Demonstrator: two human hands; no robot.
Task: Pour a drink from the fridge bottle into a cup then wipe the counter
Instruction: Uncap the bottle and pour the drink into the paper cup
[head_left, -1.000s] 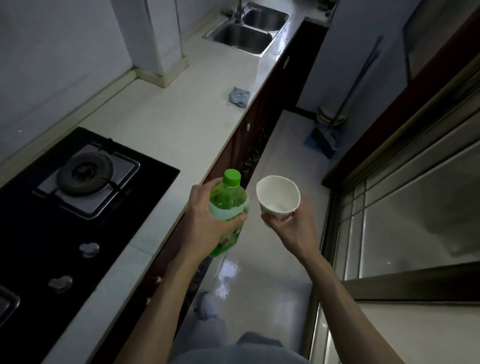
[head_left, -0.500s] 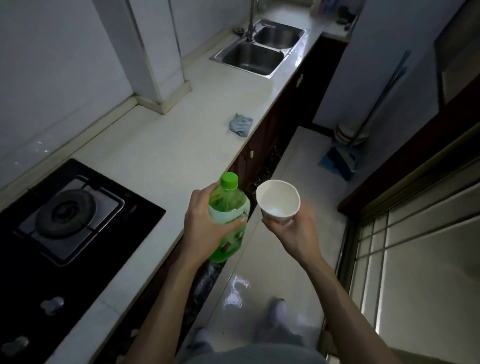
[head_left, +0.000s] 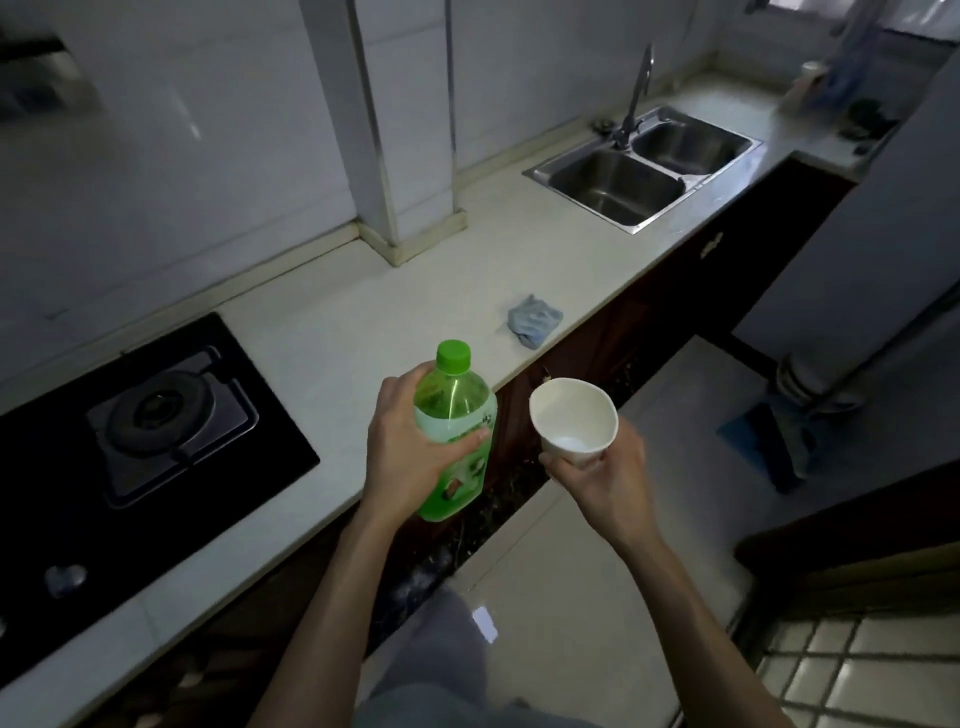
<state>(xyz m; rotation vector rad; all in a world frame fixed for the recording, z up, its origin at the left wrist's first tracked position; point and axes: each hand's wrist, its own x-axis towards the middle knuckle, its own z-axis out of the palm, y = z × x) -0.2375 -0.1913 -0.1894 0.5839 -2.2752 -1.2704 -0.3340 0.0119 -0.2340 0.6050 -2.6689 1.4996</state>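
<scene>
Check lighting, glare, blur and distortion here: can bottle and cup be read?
Head view: dim overall, hob nearly black, yet bottle in the left hand and cup in the right hand read clearly; small glare patch on the floor; wide-angle lens bends the column and counter edge; far right corner past the sink is blurred.

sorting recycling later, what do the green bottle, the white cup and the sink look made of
Green bottle: likely translucent green plastic, glossy; light shows through its shoulder.
White cup: probably paper, matte, its thin rim slightly out of round.
Sink: seemingly stainless steel, with a brushed grey sheen and soft reflections.
</scene>
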